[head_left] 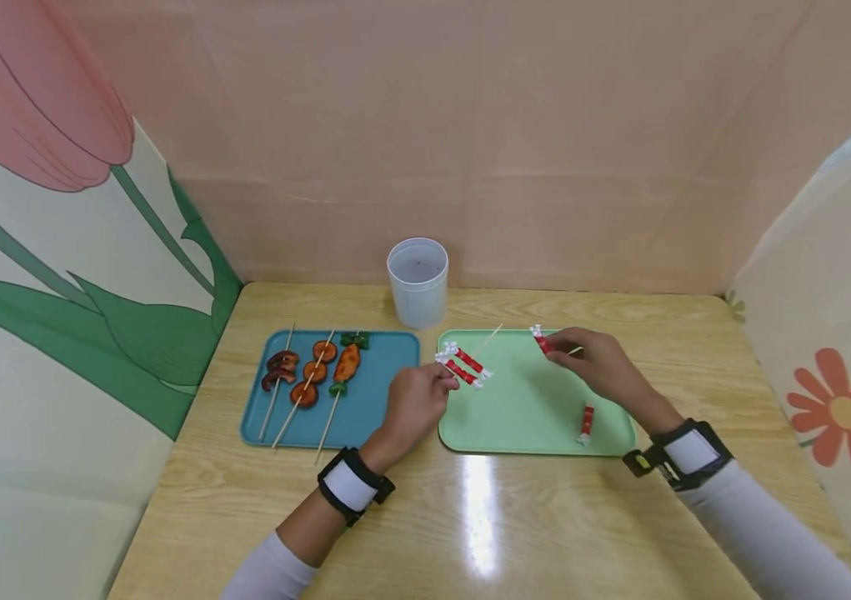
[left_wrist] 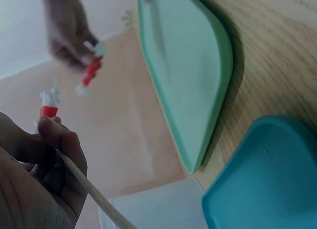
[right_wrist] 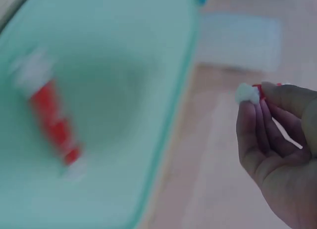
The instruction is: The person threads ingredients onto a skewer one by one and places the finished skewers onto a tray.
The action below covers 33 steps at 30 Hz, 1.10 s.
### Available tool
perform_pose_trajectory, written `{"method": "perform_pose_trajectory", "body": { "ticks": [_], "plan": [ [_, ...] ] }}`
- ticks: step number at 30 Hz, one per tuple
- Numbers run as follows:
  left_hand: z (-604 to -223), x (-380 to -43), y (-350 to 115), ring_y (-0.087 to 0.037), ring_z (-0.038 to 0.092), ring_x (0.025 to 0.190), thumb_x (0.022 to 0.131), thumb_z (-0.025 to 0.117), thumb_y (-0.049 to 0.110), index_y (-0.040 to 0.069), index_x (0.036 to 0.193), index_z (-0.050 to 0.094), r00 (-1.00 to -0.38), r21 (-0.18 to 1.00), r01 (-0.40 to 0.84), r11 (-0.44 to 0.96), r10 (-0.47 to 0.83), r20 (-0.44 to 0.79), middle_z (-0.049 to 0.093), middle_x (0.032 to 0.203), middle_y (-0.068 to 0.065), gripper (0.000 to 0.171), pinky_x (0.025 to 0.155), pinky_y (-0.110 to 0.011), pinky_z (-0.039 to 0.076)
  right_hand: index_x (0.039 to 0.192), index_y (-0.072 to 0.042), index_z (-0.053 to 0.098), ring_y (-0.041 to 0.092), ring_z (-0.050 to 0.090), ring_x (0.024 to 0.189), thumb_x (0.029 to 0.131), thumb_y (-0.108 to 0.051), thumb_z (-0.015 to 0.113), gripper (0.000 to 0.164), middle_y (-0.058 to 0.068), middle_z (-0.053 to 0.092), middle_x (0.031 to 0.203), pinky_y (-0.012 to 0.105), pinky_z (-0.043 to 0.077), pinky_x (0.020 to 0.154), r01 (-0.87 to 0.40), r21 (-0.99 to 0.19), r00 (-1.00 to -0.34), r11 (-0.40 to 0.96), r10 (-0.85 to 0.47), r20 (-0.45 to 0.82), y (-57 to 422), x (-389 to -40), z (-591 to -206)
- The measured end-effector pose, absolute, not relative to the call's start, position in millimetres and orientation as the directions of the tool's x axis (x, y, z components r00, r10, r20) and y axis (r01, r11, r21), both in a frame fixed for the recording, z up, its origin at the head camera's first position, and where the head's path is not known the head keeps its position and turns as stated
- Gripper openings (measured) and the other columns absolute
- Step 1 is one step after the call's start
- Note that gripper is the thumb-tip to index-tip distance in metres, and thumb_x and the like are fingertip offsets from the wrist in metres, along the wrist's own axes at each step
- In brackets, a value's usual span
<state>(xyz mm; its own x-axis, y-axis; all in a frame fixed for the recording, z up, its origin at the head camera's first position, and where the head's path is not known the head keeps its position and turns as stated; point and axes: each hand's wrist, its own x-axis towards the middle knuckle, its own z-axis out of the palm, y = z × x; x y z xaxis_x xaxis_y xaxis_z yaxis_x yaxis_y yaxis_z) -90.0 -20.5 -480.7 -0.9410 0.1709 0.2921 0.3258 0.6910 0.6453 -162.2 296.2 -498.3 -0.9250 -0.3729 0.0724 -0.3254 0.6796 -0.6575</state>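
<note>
My left hand (head_left: 416,402) pinches a thin wooden skewer (left_wrist: 94,192) between thumb and fingers. Two red pieces with frilly white ends (head_left: 463,374) sit side by side just past its fingertips, and the skewer's pale pointed end (head_left: 496,330) shows beyond them. Over the back of the green tray (head_left: 515,433), my right hand (head_left: 596,362) holds another red piece (head_left: 541,340) by thumb and fingertips, one white end sticking out. A similar red piece (right_wrist: 54,122) lies on the green tray below the right hand.
To the left, a blue tray (head_left: 380,417) bears three food skewers: dark curled pieces (head_left: 280,369), round brown slices (head_left: 309,373) and an orange-brown piece with green bits (head_left: 346,364). A white cup (head_left: 419,292) stands behind the trays on the wooden table (head_left: 410,533).
</note>
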Motion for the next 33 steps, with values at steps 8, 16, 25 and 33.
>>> {"method": "perform_pose_trajectory", "body": {
  "ticks": [8, 16, 25, 33],
  "plan": [
    [-481, -87, -14, -0.015, 0.074, 0.072, 0.093, 0.074, 0.009, 0.012, 0.085, 0.078, -0.935, 0.646, 0.352, 0.678, 0.223, 0.275, 0.079, 0.081, 0.001, 0.009, 0.059, -0.018, 0.051, 0.116, -0.01, 0.073, 0.023, 0.073, 0.093, 0.095, -0.014, 0.074, 0.022, 0.006, 0.077, 0.106, 0.042, 0.063, 0.081, -0.38, -0.639, -0.921, 0.669, -0.34, 0.191, 249, -144, -446],
    [-480, -86, -14, -0.015, 0.074, 0.074, 0.094, 0.071, 0.009, 0.013, 0.085, 0.078, -0.936, 0.632, 0.352, 0.69, 0.24, 0.258, 0.079, 0.083, 0.001, 0.012, 0.058, -0.017, 0.049, 0.113, -0.009, 0.073, 0.02, 0.073, 0.087, 0.094, -0.014, 0.075, 0.019, 0.005, 0.078, 0.097, 0.044, 0.063, 0.078, -0.427, -0.628, -0.904, 0.651, -0.332, 0.271, 231, -137, -433],
    [-477, -84, -14, -0.015, 0.074, 0.073, 0.093, 0.072, 0.008, 0.012, 0.084, 0.078, -0.936, 0.63, 0.351, 0.692, 0.238, 0.26, 0.079, 0.082, 0.001, 0.012, 0.06, -0.02, 0.052, 0.108, -0.004, 0.076, 0.023, 0.068, 0.08, 0.086, -0.005, 0.082, 0.024, 0.008, 0.072, 0.091, 0.038, 0.06, 0.064, -0.583, -0.389, -0.782, 0.713, -0.363, 0.507, 221, -127, -434],
    [-474, -85, -11, -0.015, 0.074, 0.074, 0.094, 0.07, 0.007, 0.012, 0.084, 0.078, -0.939, 0.64, 0.341, 0.689, 0.225, 0.259, 0.079, 0.081, 0.001, 0.013, 0.06, -0.022, 0.053, 0.105, 0.0, 0.077, 0.026, 0.06, 0.07, 0.077, 0.003, 0.085, 0.029, 0.011, 0.066, 0.081, 0.035, 0.053, 0.054, -0.632, -0.198, -0.669, 0.749, -0.399, 0.627, 204, -115, -434]
  ]
}}
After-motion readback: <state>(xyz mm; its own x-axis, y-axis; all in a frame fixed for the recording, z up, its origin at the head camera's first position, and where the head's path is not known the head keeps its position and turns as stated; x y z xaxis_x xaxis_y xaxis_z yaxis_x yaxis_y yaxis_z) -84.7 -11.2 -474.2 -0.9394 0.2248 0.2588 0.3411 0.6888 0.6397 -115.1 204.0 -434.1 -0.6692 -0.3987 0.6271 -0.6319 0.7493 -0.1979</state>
